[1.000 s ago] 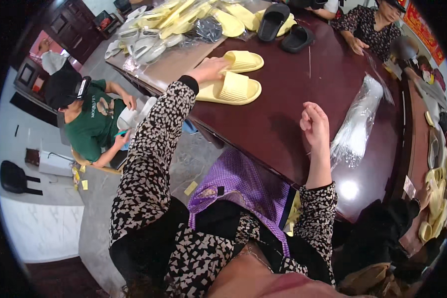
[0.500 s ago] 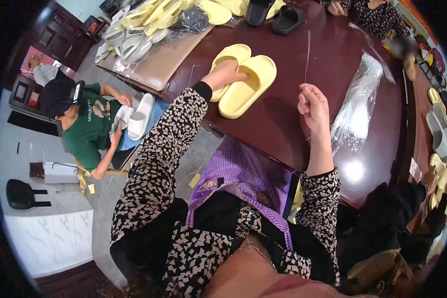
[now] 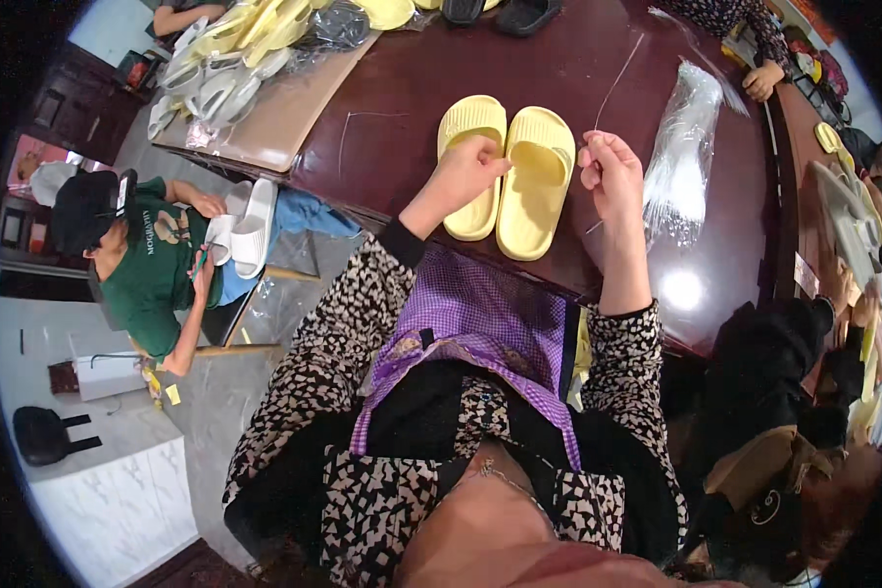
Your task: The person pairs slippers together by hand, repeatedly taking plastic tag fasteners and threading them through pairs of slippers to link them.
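Note:
Two yellow slide slippers, a left one (image 3: 472,221) and a right one (image 3: 530,218), lie side by side on the dark red table with toes pointing away from me. Over the left slipper's strap is my left hand (image 3: 464,174), its fingers curled together and the tips at the gap between the slippers. Whether it pinches anything is hidden. My right hand (image 3: 613,176), just right of the pair, pinches a thin clear plastic strand (image 3: 619,80) that sticks up beyond the fingers. Right of that hand lies a bundle of similar clear strands (image 3: 683,147).
A heap of yellow and pale slippers (image 3: 255,59) covers a board at the far left. Black slippers (image 3: 527,15) lie at the far edge. A loose strand (image 3: 346,127) is on the table's left. A person in a green shirt (image 3: 152,250) handles white slippers (image 3: 253,230); others work right.
The slippers have come down straighter and nearer, side by side. My left hand has shifted from inside them to over the left strap, closer to my right hand, which still pinches the strand.

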Demonstrator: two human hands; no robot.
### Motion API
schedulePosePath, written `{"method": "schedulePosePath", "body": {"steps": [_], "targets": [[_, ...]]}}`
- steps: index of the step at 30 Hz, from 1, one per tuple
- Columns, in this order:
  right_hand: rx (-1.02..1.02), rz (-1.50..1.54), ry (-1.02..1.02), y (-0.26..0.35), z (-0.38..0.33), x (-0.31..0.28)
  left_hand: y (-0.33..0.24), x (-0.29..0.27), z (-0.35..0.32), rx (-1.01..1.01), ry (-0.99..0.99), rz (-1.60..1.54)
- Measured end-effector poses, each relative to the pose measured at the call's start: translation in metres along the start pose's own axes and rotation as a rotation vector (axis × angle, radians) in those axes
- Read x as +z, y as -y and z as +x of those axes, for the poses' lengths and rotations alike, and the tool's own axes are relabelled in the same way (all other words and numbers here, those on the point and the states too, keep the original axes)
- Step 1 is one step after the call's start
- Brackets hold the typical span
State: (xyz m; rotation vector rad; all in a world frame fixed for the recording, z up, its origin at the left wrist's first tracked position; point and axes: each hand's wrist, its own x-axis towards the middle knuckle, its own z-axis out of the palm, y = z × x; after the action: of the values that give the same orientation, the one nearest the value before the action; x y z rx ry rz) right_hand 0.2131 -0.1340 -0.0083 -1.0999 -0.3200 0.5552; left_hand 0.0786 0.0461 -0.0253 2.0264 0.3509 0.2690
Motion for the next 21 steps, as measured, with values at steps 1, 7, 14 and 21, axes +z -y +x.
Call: {"method": "schedulePosePath", "body": {"steps": [1,7,14,21], "targets": [[-0.009,-0.003,-0.006,0.001,-0.006,0.004,-0.001,0.004,-0.008,0.073,-0.061,-0.032],[-0.041,-0.041,-0.001,-0.006,-0.024,0.034,-0.035,0.031,-0.041,-0.030,0.044,-0.480],[-0.049,-0.123,-0.042,0.001,-0.042,0.064,-0.047,0.041,-0.045,-0.239,0.127,-0.947],[-0.167,-0.208,0.024,0.004,-0.038,0.070,-0.046,0.023,-0.049,-0.263,0.235,-0.959]]}}
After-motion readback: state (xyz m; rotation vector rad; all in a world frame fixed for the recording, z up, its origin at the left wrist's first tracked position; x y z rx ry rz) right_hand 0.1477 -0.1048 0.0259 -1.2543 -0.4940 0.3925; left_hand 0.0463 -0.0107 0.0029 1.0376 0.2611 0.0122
